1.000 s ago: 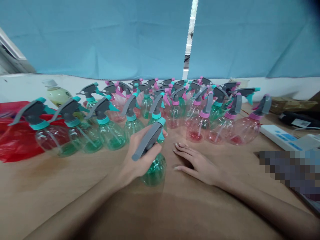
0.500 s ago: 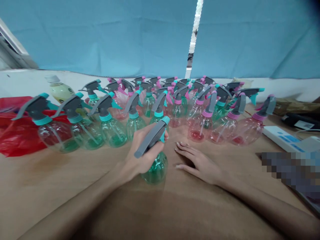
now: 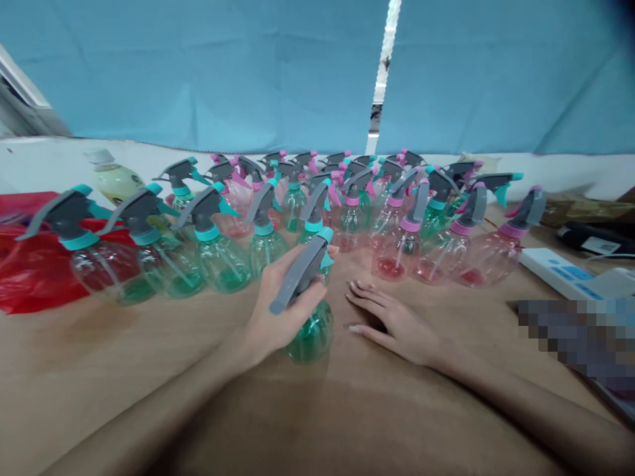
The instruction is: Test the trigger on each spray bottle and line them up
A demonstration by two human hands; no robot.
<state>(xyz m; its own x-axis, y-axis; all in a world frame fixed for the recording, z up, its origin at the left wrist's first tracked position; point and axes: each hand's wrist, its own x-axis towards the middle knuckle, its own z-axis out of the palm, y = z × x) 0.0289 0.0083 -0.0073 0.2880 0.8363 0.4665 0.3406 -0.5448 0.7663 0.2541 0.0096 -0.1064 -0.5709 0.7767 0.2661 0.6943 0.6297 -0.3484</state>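
Observation:
My left hand is wrapped round the neck of a green spray bottle with a grey and teal trigger head, which stands on the table in front of me. The fingers hide its collar. My right hand lies on the wooden tabletop just right of that bottle, fingers stretched out and holding nothing. Beyond my hands stand several more spray bottles, green ones with teal collars such as the near green bottle on the left, and pink ones such as the near pink bottle on the right.
A red plastic bag and a pale yellow bottle with a white cap are at the left. To the right lie a white power strip, a black object and a blurred-out item. A blue curtain hangs behind.
The view has shifted very slightly. My left hand keeps its grip on the green spray bottle, and my right hand rests in the same place.

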